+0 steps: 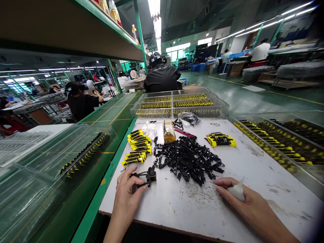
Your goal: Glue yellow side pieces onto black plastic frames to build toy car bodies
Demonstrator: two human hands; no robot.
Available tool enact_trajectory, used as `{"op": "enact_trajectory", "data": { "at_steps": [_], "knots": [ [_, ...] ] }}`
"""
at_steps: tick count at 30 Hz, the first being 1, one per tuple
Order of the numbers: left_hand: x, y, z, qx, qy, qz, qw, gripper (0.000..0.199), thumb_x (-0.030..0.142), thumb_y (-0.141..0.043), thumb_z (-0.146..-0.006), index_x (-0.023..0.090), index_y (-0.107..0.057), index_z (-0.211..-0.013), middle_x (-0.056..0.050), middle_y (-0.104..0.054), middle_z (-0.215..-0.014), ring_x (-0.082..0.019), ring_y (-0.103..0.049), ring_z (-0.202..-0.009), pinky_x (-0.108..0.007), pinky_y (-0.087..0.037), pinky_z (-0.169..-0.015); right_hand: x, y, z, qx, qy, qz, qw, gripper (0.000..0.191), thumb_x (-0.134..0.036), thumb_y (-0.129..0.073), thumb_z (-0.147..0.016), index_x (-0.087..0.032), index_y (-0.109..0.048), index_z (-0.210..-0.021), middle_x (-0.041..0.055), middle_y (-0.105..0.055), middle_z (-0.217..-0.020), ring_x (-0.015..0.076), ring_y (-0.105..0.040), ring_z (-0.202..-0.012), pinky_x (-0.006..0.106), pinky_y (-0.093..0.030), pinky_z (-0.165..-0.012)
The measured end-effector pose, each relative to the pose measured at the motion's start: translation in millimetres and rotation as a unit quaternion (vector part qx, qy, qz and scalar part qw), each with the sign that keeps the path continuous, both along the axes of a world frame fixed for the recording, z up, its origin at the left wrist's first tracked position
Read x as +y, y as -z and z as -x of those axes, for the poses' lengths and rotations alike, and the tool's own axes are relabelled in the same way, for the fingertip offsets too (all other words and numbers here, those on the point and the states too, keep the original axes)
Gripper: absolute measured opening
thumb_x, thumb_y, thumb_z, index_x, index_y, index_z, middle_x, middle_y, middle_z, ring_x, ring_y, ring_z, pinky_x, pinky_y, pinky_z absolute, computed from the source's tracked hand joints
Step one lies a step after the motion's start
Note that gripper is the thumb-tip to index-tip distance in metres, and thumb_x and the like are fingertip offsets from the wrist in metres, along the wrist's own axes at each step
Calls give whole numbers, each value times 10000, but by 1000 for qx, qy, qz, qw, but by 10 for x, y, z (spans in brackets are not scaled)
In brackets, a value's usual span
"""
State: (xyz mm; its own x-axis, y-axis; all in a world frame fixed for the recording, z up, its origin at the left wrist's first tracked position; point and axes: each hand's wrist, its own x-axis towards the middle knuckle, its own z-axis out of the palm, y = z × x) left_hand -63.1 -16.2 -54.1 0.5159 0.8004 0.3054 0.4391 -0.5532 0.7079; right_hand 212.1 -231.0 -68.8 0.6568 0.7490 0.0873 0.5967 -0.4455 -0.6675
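Left hand [126, 190], left of black heap [188, 157]: fingers pinching black fitting [152, 173], best steadied; right hand [253, 202]: fingers round white bottle [237, 192].

Factory assembly floor; white tabletop [253, 168] with heaped black parts [189, 158] beside a green conveyor-like surface [118, 116]; clear divided trays [172, 103] hold rows of yellow-and-black pieces; people seated at further workstations, e.g. person in black [162, 77]; strip lights [157, 23] overhead; green-painted floor [217, 92] with yellow lines; stacked goods [300, 72] at right.
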Motion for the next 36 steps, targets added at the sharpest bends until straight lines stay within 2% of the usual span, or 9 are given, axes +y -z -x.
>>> {"op": "enact_trajectory", "data": {
  "at_steps": [4, 8, 15, 20, 23, 25, 28, 32, 36],
  "knots": [
    [1, 13, 0, -6, 9, 36, 999, 72, 284, -633, -766, 236, -666, -724, -91, -528, -1270, -306, -487, -1183, -512, -396, -965, 5, -11, 6, 0, -9, 0, 1000, 376, -580, -492, -792, -264, -641, -931, 2, -698, -998, 224, -659, -892, 324, -527, -801],
    [-8, -40, 34, -37, -22, 12, 999, 92, 334, -666, -744, 243, -679, -742, -89, -571, -1204, -310, -512, -1152, -517, -392, -976, -12, -17, 9, -5, -9, -4, 1000, 358, -563, -496, -801, -263, -641, -931, 1, -699, -984, 220, -658, -884, 320, -524, -800],
    [-313, -270, 7, -242, -11, 102, 965, 111, 334, -666, -781, 239, -655, -837, -54, -629, -1201, -249, -537, -1183, -400, -443, -1001, 14, -98, 69, -8, -8, -29, 1000, 282, -488, -505, -825, -260, -652, -904, -8, -702, -941, 195, -656, -860, 281, -509, -784],
    [-595, -126, -280, -338, 27, 171, 925, 159, 347, -743, -706, 208, -680, -752, -69, -729, -943, -266, -632, -1052, -389, -503, -934, 24, -164, 80, 29, 12, -26, 999, 269, -454, -483, -843, -240, -630, -908, -14, -697, -796, 172, -645, -723, 275, -493, -701],
    [-730, -42, -446, -334, -13, 240, 912, 283, 418, -783, -634, 181, -685, -755, -59, -719, -767, -229, -697, -789, -321, -581, -758, 27, -194, 3, 16, 36, -15, 999, 239, -428, -482, -845, -240, -613, -915, -14, -689, -802, 171, -631, -722, 286, -473, -707],
    [-810, -45, -533, -321, -39, 301, 897, 355, 470, -779, -614, 169, -674, -771, -31, -678, -668, -189, -670, -637, -281, -591, -612, 51, -210, -71, -1, 48, -9, 999, 212, -404, -493, -836, -238, -604, -906, -6, -688, -825, 180, -624, -750, 300, -462, -729],
    [-887, -95, -629, -302, -20, 393, 868, 417, 531, -730, -646, 161, -648, -821, 5, -590, -563, -183, -632, -584, -268, -569, -474, 118, -220, -152, -20, 29, 3, 999, 203, -394, -527, -813, -223, -598, -896, 16, -679, -858, 193, -612, -770, 313, -455, -731],
    [-894, -101, -688, -273, 0, 462, 844, 473, 538, -733, -639, 161, -619, -901, -7, -590, -645, -194, -637, -665, -273, -572, -497, 205, -181, -141, -56, -15, 24, 998, 258, -428, -565, -802, -203, -587, -927, 44, -646, -905, 207, -587, -803, 326, -448, -724],
    [-852, -30, -679, -262, 14, 457, 850, 540, 475, -804, -569, 173, -612, -973, -5, -596, -725, -173, -626, -693, -286, -579, -610, 256, -133, -59, -103, -28, 33, 994, 244, -395, -529, -838, -205, -558, -987, 55, -618, -915, 217, -574, -837, 328, -433, -720]
  ]
}}
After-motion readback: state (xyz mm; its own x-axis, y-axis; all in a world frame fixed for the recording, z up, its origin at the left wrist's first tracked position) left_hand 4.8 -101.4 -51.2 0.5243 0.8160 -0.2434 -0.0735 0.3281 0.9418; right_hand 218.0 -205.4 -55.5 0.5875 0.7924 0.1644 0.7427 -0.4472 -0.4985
